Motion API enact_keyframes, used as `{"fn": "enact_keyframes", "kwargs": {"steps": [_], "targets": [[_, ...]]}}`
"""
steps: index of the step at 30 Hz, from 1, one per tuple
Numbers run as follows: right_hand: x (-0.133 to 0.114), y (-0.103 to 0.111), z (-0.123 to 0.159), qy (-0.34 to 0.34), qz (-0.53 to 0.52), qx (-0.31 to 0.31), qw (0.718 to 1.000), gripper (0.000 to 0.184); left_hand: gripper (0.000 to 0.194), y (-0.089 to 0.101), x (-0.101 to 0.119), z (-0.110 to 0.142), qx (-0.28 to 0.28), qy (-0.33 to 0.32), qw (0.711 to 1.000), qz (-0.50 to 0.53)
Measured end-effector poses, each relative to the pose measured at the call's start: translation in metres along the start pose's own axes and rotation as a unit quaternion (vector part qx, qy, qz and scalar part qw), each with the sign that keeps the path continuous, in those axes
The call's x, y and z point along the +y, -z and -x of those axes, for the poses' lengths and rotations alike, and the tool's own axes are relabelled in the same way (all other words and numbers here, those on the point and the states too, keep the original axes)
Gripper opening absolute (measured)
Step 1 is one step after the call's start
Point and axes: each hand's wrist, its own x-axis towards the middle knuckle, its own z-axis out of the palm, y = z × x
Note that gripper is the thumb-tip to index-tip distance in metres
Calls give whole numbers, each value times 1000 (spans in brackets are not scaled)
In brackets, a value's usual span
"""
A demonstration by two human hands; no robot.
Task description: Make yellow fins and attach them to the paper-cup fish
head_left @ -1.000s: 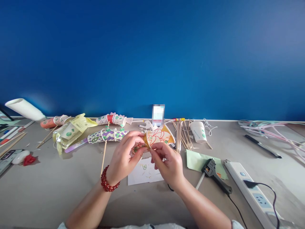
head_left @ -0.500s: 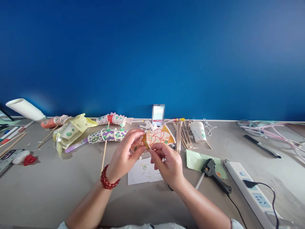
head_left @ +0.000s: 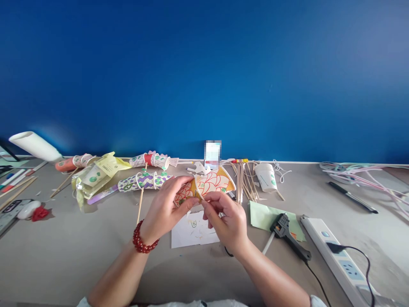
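- On the gray table (head_left: 79, 256) at far left, markers (head_left: 13, 181), then a white lump (head_left: 29, 210) beside a crumpled red bit (head_left: 38, 213).
- Next, a yellow plastic packet (head_left: 110, 166) and a purple-and-green paper-cup fish (head_left: 145, 181) on a wooden stick, the packet apart from both hands.
- Left of centre, the left hand (head_left: 164, 209): curled round the left part of the orange-scaled paper cups (head_left: 215, 182), thumb low, bearing much of the hold, by the look of it.
- At centre, raised near a marked white sheet (head_left: 182, 236): the cups, sideways, apparently joined end to end at a pale rim.
- At that rim, the right hand (head_left: 228, 221): thumb and forefinger pinched on the lower edge; cannot tell of anything thin caught between.
- Step in hand, seemingly: pressing or fitting that joint.
- Next move, probably calling for: a steady left hold, light fingertip pressure, no denting of thin walls.
- To the right, wooden sticks (head_left: 239, 181), stacked white paper cups (head_left: 266, 177), pale green paper (head_left: 260, 215), a glue gun (head_left: 292, 238), a white power strip (head_left: 315, 228), a black pen (head_left: 353, 197).
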Motion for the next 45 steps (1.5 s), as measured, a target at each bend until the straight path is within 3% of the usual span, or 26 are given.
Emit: {"fn": "enact_keyframes", "kwargs": {"steps": [9, 39, 45], "targets": [[2, -1, 1, 1, 12, 1, 1000, 8, 41, -3, 2, 0, 3, 20, 1000, 11], [5, 1, 2, 9, -13, 6, 1000, 6, 36, -12, 1, -1, 33, -27, 999, -29], [8, -2, -3, -45, -81, -8, 996, 9, 45, -6, -1, 0, 39, -47, 997, -53]]}}
